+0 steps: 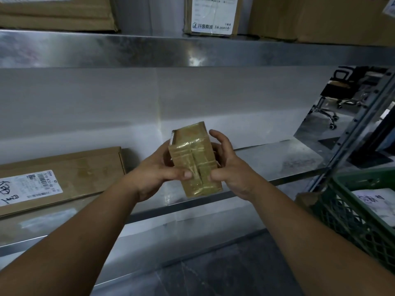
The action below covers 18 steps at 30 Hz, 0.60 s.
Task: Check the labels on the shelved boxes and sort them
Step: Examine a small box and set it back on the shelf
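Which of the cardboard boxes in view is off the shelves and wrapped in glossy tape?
The small box, held between the left hand and right hand. The flat labelled box and the upper-shelf boxes all rest on shelves.

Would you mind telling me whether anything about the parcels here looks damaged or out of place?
The small box, held in the left hand and right hand, is bound in wrinkled tape, with a puckered seam near the thumbs, and no label shows on its visible faces. Nothing else stands out.
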Tool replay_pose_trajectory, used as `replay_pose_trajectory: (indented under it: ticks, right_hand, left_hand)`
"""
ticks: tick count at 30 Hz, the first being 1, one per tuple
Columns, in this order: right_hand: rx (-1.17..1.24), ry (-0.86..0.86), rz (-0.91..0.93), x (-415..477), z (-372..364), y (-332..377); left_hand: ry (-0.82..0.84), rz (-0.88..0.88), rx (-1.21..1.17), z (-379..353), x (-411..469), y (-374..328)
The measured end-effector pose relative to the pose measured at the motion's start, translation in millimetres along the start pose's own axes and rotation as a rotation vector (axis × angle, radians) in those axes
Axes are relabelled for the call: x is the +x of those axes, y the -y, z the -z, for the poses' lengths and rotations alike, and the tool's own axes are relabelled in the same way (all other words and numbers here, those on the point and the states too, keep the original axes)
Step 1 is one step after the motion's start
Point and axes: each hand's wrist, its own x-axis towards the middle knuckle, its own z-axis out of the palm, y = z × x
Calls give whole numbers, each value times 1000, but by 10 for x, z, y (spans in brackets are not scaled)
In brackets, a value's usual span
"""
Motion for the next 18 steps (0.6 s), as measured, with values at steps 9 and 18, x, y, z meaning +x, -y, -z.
replay_pose_trajectory:
  ticks: [9, 18]
  right_hand:
    - [3, 45, -72, 51, 13, -105]
    - [457, -10, -412, 68, -112, 134]
  left_hand:
    - [-55, -42, 53, 101, 84, 143]
    - [-379, -650, 984, 14, 30, 232]
